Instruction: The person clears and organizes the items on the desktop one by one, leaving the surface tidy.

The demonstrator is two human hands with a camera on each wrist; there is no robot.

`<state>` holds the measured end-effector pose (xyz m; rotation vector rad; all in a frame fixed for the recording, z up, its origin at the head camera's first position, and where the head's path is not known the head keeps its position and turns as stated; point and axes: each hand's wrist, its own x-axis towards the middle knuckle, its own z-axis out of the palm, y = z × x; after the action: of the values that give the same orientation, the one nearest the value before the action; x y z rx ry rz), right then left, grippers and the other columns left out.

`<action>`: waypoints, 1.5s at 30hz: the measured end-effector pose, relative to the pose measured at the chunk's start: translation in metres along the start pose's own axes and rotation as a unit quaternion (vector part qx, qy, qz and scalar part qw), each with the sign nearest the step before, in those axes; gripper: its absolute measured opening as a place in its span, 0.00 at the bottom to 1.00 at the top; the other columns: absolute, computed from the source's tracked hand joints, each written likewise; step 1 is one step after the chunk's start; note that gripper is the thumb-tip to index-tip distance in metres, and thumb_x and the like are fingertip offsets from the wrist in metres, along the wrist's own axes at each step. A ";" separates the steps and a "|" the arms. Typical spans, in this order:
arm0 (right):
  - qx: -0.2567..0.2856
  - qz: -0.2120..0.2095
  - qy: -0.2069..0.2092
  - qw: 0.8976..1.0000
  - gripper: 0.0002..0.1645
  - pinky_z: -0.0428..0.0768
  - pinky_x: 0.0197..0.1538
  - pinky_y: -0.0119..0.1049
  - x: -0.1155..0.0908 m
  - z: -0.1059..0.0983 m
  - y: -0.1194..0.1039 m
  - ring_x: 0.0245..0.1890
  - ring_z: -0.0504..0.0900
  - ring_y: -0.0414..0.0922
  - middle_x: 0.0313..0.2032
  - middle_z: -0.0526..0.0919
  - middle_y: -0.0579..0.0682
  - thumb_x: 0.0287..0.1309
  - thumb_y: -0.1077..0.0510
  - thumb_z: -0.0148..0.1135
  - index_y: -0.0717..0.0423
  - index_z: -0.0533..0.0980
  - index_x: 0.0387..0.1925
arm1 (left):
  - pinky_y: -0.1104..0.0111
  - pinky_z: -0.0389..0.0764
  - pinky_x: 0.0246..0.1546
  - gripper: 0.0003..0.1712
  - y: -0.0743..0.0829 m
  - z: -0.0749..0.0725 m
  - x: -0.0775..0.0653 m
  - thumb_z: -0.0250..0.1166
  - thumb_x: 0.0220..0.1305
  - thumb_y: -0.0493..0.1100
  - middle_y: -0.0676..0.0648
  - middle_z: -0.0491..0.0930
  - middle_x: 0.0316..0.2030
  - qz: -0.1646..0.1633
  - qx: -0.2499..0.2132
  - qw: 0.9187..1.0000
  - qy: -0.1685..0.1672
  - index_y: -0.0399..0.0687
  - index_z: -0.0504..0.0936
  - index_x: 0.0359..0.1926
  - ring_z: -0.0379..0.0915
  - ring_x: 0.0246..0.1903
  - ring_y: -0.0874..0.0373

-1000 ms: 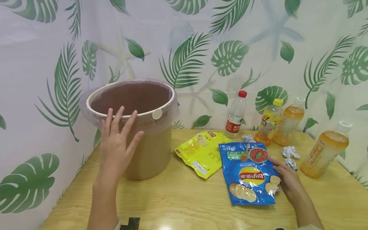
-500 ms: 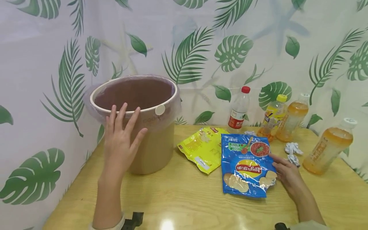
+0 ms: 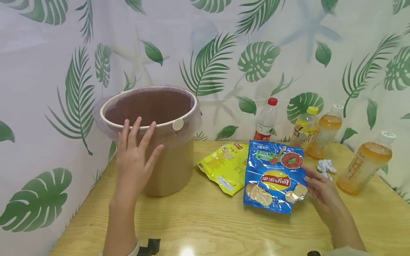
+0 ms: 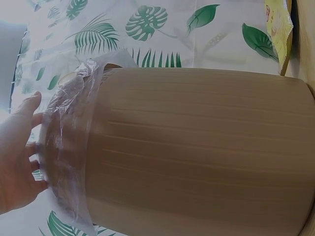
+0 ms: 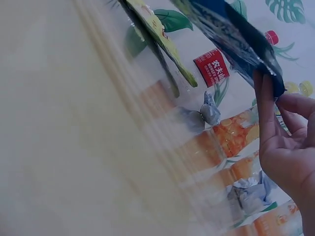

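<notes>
My right hand (image 3: 323, 188) pinches the right edge of a blue Lay's chip bag (image 3: 272, 192), between thumb and fingers in the right wrist view. The bag is raised off the table, its printed face toward me and upside down. Behind it, partly covered, lies a yellow chip bag (image 3: 221, 167). My left hand (image 3: 132, 160) touches the near rim of a tan trash bin (image 3: 173, 167), its fingers spread and mostly straight. A thin clear liner (image 4: 74, 142) folds over the bin's rim. The bin's bottom is hidden from view.
A red-capped water bottle (image 3: 265, 121), a yellow-capped bottle (image 3: 304, 126) and two bottles with orange bands, one a tilted bottle (image 3: 365, 167), stand at the back right. Crumpled paper (image 3: 326, 166) lies between them. A leaf-patterned sheet (image 3: 224, 71) hangs behind the wooden table (image 3: 205, 224).
The blue chip bag has risen and shifted slightly left in my right hand, covering more of the red-capped bottle and a paper ball. My left hand stays at the bin's rim.
</notes>
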<state>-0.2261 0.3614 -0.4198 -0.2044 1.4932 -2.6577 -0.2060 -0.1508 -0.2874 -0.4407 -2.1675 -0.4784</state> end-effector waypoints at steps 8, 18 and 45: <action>-0.077 -0.031 -0.006 0.997 0.24 0.79 0.41 0.31 0.003 0.018 -0.015 0.41 0.81 0.42 0.44 0.81 0.44 0.66 0.71 0.41 0.48 0.79 0.50 | 0.53 0.37 0.65 0.36 0.001 0.000 0.001 0.37 0.66 0.67 0.44 0.50 0.68 -0.001 -0.005 1.000 -0.005 0.54 0.63 0.67 0.30 0.68 0.50; -0.030 -0.079 -0.001 0.996 0.23 0.79 0.42 0.32 0.002 0.063 -0.028 0.41 0.81 0.43 0.44 0.80 0.46 0.64 0.73 0.43 0.53 0.79 0.49 | 0.53 0.36 0.65 0.37 0.000 0.000 -0.001 0.36 0.66 0.68 0.43 0.50 0.68 -0.001 0.000 1.000 -0.007 0.53 0.63 0.66 0.31 0.68 0.50; -0.015 -0.123 0.060 0.991 0.24 0.77 0.44 0.27 0.029 0.193 -0.086 0.41 0.76 0.41 0.55 0.65 0.52 0.56 0.68 0.60 0.58 0.73 0.56 | 0.54 0.37 0.65 0.36 0.000 0.000 -0.002 0.37 0.66 0.67 0.43 0.51 0.67 0.006 -0.006 1.000 0.012 0.53 0.64 0.66 0.32 0.68 0.50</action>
<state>-0.2248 0.2393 -0.2450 -0.2498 1.6434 -2.8855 -0.2048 -0.1510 -0.2887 -0.4523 -2.1390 -0.4875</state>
